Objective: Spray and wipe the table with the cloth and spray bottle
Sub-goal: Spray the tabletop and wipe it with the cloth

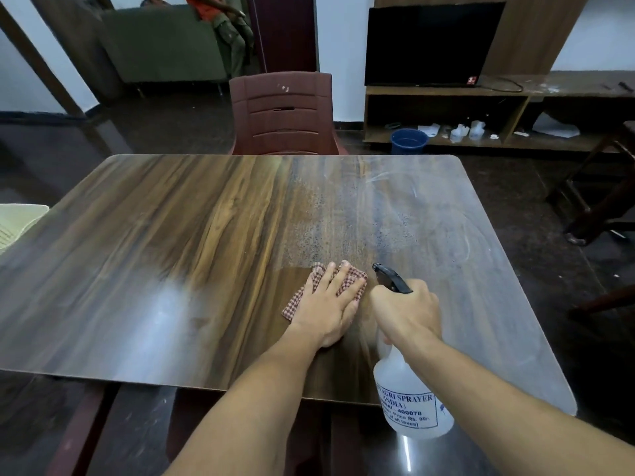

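Observation:
A dark wood-grain table point(171, 235) fills the middle of the head view. Fine spray droplets cover its right half beyond my hands. My left hand point(330, 304) lies flat with straight fingers on a folded red-and-white checked cloth point(354, 276), pressing it on the table near the front edge. Just to its right, my right hand point(407, 312) grips the neck of a translucent white spray bottle point(409, 400), held above the table. The bottle's black nozzle point(390, 276) points away from me, toward the wet patch.
A maroon plastic chair point(281, 115) stands at the table's far edge. A low wooden shelf unit point(446, 97) with a television point(429, 42) is at the back right, a blue bucket point(409, 140) in front of it. A person stands by a sofa at the back left.

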